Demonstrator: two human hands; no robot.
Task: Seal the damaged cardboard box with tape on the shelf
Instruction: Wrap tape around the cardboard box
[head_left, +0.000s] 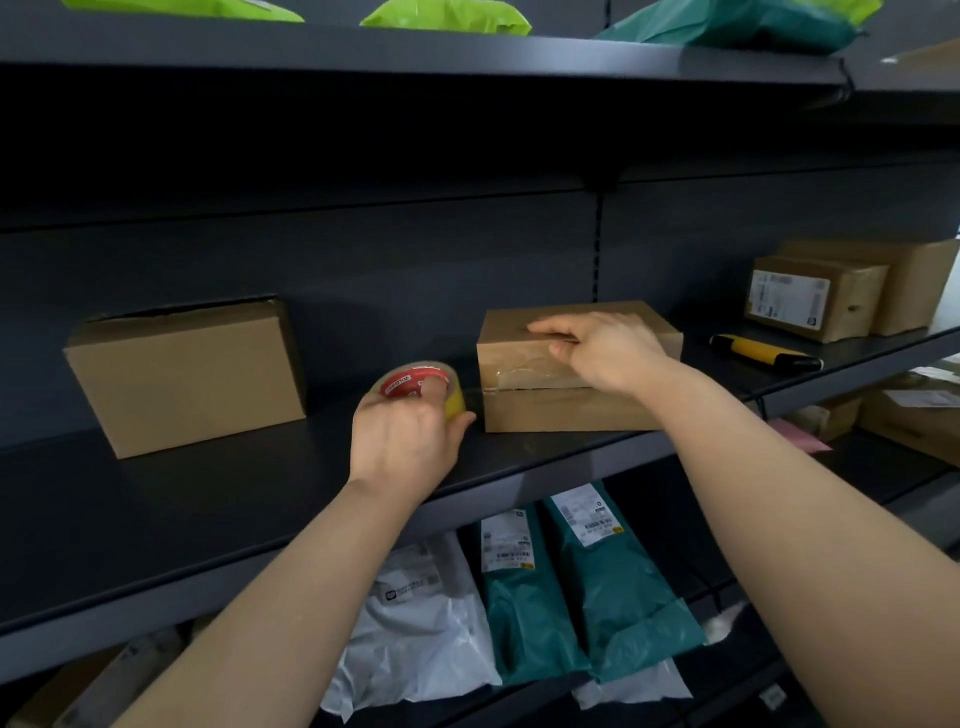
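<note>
A brown cardboard box (545, 410) lies flat on the dark shelf (208, 499), right of centre. Clear tape runs across its front upper edge. My right hand (597, 348) presses flat on the box's top and front edge, over the tape. My left hand (405, 441) grips a roll of clear tape (415, 387) with a red core, just left of the box. A strip of tape stretches from the roll to the box's left corner.
Another cardboard box (182, 374) stands at the left of the shelf. A yellow and black utility knife (763, 352) lies to the right, with more boxes (815, 299) behind it. Green and white mailer bags (571, 587) fill the shelf below.
</note>
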